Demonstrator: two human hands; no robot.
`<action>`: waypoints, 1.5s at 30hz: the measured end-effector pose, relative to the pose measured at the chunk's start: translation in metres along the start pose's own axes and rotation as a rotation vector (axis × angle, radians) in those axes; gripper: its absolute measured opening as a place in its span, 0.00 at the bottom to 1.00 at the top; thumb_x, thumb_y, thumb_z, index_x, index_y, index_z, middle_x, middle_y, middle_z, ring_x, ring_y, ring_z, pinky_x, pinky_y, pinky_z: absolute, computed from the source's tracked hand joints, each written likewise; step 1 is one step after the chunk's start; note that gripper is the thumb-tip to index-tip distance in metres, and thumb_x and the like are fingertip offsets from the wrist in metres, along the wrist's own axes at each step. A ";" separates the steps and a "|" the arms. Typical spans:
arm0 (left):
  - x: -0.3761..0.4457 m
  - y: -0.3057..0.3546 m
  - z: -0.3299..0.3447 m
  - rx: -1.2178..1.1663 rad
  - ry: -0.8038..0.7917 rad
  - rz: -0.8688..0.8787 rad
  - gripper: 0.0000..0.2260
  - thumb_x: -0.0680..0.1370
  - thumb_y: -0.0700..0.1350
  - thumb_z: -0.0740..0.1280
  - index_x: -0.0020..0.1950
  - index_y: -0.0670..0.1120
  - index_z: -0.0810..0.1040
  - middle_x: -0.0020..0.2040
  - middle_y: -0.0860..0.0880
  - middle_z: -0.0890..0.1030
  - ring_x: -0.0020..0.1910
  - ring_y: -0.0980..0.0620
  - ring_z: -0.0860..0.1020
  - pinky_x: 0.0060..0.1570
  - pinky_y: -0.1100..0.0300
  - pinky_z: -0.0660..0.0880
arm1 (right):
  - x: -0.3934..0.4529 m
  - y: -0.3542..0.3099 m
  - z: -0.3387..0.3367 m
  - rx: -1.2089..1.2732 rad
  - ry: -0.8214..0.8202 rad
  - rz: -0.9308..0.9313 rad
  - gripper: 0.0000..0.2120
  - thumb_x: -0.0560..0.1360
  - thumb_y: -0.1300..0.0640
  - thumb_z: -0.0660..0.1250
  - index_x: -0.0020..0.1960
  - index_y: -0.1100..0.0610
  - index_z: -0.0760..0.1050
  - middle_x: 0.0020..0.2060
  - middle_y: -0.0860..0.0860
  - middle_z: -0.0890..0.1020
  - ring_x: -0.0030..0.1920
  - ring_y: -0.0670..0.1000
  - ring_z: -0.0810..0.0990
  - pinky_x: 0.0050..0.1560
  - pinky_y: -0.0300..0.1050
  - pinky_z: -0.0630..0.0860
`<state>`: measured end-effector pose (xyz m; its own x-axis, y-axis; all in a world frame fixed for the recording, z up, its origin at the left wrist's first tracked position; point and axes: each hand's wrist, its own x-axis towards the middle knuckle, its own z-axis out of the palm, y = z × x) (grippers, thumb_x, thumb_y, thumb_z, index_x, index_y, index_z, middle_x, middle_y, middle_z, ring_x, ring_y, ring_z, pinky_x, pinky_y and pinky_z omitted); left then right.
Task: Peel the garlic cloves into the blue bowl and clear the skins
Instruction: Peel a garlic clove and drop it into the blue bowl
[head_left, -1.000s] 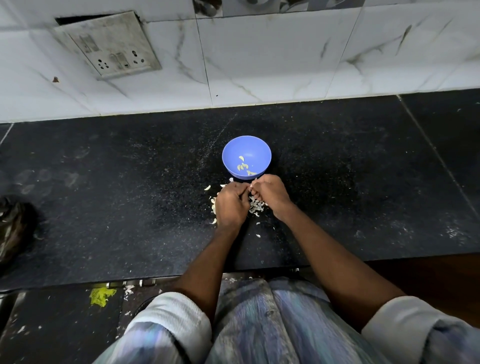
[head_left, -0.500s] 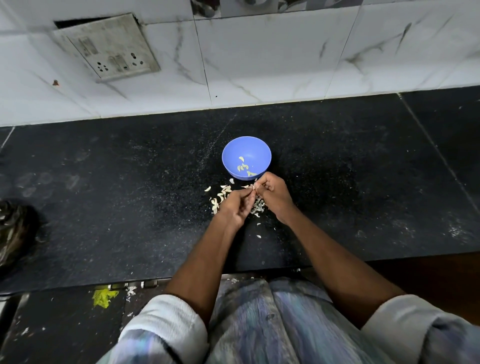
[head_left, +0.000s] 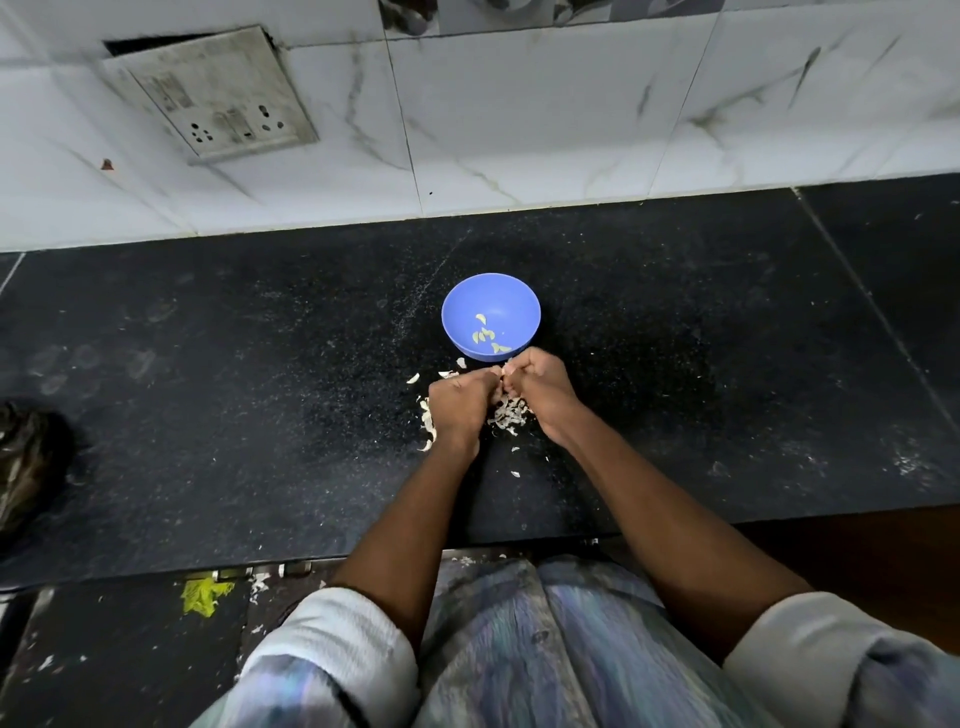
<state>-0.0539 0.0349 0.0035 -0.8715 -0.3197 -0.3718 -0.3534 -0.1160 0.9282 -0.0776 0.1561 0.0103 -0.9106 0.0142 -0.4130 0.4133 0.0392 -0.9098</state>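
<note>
A blue bowl (head_left: 491, 299) stands on the black counter (head_left: 260, 389) and holds several peeled garlic cloves (head_left: 485, 336). Just in front of it, my left hand (head_left: 460, 402) and my right hand (head_left: 543, 392) meet with fingertips pinched together on a small garlic clove (head_left: 503, 370), mostly hidden by the fingers. A pile of pale garlic skins (head_left: 509, 415) lies on the counter under and between my hands, with more skins (head_left: 427, 423) to the left of my left hand.
A white tiled wall with a switch and socket plate (head_left: 218, 98) rises behind the counter. A dark crumpled object (head_left: 26, 457) sits at the counter's left edge. On the floor below lie a yellow scrap (head_left: 202, 595) and scattered skin bits.
My left hand moved back in toward the right hand, covering skins that were visible half a second ago. The bowl has not moved.
</note>
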 end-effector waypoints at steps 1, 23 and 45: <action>0.000 0.009 0.002 -0.192 -0.008 -0.219 0.04 0.77 0.36 0.75 0.42 0.38 0.87 0.36 0.45 0.86 0.34 0.52 0.82 0.40 0.60 0.83 | -0.001 0.003 -0.002 -0.048 0.010 -0.089 0.04 0.80 0.70 0.64 0.48 0.64 0.76 0.36 0.56 0.80 0.35 0.44 0.78 0.37 0.36 0.76; 0.002 -0.005 -0.001 0.137 0.011 0.085 0.07 0.79 0.44 0.74 0.43 0.45 0.89 0.37 0.47 0.87 0.34 0.52 0.82 0.46 0.49 0.84 | -0.007 -0.001 -0.006 -0.020 0.038 -0.172 0.04 0.76 0.67 0.73 0.46 0.59 0.84 0.37 0.52 0.86 0.37 0.44 0.83 0.42 0.39 0.80; -0.011 0.002 -0.005 0.304 0.042 0.328 0.07 0.73 0.45 0.75 0.36 0.45 0.87 0.30 0.50 0.84 0.30 0.58 0.76 0.35 0.55 0.79 | -0.009 -0.002 -0.003 -0.004 0.022 -0.154 0.02 0.78 0.70 0.69 0.50 0.67 0.80 0.37 0.56 0.83 0.33 0.46 0.80 0.35 0.37 0.78</action>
<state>-0.0431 0.0334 0.0097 -0.9418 -0.3322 -0.0515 -0.1499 0.2778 0.9489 -0.0700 0.1591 0.0164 -0.9631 0.0295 -0.2674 0.2685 0.0461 -0.9622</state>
